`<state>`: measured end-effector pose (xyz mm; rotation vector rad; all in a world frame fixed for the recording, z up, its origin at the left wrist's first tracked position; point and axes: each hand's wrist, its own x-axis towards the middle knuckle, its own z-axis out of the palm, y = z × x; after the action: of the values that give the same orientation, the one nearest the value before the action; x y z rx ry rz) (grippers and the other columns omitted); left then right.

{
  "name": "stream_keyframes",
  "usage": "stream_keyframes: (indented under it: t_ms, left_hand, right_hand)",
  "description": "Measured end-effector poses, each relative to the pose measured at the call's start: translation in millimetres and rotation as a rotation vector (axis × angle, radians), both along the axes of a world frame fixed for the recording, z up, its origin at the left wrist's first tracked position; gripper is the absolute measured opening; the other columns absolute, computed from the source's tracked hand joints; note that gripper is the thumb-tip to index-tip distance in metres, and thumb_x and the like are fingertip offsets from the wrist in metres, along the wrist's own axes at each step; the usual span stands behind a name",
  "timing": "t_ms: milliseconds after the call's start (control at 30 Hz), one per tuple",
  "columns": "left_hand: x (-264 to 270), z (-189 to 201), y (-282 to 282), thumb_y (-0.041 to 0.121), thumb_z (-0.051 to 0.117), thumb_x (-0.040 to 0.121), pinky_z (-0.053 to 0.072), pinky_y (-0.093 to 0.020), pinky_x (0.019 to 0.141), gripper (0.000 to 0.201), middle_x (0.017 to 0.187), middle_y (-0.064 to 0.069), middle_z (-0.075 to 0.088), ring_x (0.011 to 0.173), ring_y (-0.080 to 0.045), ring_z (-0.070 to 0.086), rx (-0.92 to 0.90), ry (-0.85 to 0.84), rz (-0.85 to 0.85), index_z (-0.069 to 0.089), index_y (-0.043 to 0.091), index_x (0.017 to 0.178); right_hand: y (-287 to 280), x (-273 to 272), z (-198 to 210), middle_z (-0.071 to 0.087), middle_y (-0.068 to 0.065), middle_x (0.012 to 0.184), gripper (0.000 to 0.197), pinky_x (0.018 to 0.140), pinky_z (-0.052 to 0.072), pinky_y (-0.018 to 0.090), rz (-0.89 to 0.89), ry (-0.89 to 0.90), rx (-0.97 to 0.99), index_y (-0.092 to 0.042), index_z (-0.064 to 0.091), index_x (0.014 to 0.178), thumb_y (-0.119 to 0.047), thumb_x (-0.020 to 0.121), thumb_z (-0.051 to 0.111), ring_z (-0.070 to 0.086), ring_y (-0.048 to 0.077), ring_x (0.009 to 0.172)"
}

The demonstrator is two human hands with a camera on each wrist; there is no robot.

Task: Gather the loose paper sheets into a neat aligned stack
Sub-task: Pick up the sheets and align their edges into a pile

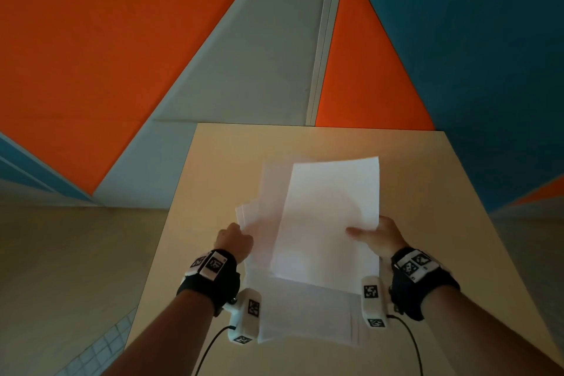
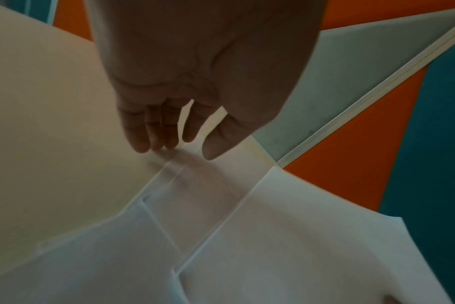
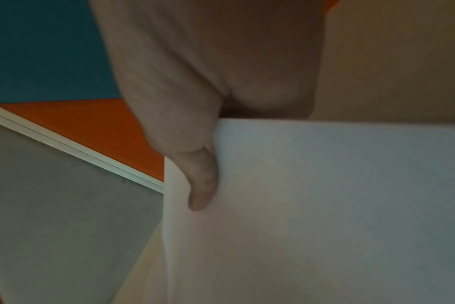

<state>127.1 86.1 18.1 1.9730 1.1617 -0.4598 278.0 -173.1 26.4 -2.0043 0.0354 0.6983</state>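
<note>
Now the right hand (image 1: 381, 236) pinches a sheet (image 1: 329, 217); the left hand (image 1: 235, 241), fingers (image 2: 140, 133) relaxed, seemingly touches papers (image 1: 305, 308).
</note>
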Motion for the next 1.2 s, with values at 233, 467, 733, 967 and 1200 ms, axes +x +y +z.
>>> stream_keyframes:
  t_ms: [233,467,733,967,1200]
  left_hand:
    - [21.0,2.3,-9.4,0.019,0.046,0.089,0.043,-0.041,0.099,0.047,0.137,-0.025,0.046,0.119,-0.041,0.051,-0.009,0.053,0.063,0.048,-0.001,0.131]
    - [27.7,3.5,-7.8,0.023,0.047,0.085,0.048,-0.039,0.095,0.051,0.133,-0.023,0.047,0.111,-0.041,0.056,-0.040,0.029,0.147,0.048,0.002,0.132]
    - [30.1,-6.4,-3.3,0.019,0.058,0.075,0.057,-0.047,0.085,0.047,0.118,-0.022,0.056,0.100,-0.039,0.059,-0.200,-0.102,0.355,0.053,-0.001,0.117]
    - [34.0,-1.9,-13.3,0.019,0.060,0.080,0.050,-0.038,0.083,0.051,0.122,-0.020,0.060,0.107,-0.038,0.059,-0.106,-0.059,0.158,0.051,0.001,0.126]
    - [31.8,-3.0,-9.4,0.018,0.058,0.081,0.054,-0.044,0.090,0.047,0.121,-0.017,0.054,0.105,-0.038,0.059,-0.180,-0.129,0.235,0.044,0.014,0.125]
  right_hand:
    - [19.8,1.3,-31.9,0.072,0.012,0.111,0.044,0.092,0.053,0.035,0.029,-0.030,-0.272,-0.006,0.067,0.112,-0.022,0.073,0.083,0.068,0.030,0.104]
    - [42.7,3.8,-27.6,0.053,0.017,0.138,0.070,0.097,0.048,0.035,0.118,-0.043,-0.491,-0.003,0.041,0.139,-0.025,0.082,0.074,0.054,0.035,0.125]
    - [26.2,9.1,-26.8,0.040,0.018,0.136,0.063,0.091,0.047,0.042,0.049,0.046,-0.738,-0.007,0.042,0.131,-0.034,0.081,0.068,0.048,0.039,0.121]
    - [25.6,14.5,-25.2,0.063,0.020,0.117,0.039,0.071,0.050,0.030,0.099,0.017,-0.595,-0.001,0.063,0.111,-0.022,0.079,0.060,0.063,0.037,0.100]
    - [10.8,9.8,-21.2,0.062,0.017,0.126,0.046,0.083,0.050,0.031,0.015,0.008,-0.541,-0.002,0.059,0.125,-0.021,0.084,0.059,0.060,0.036,0.113]
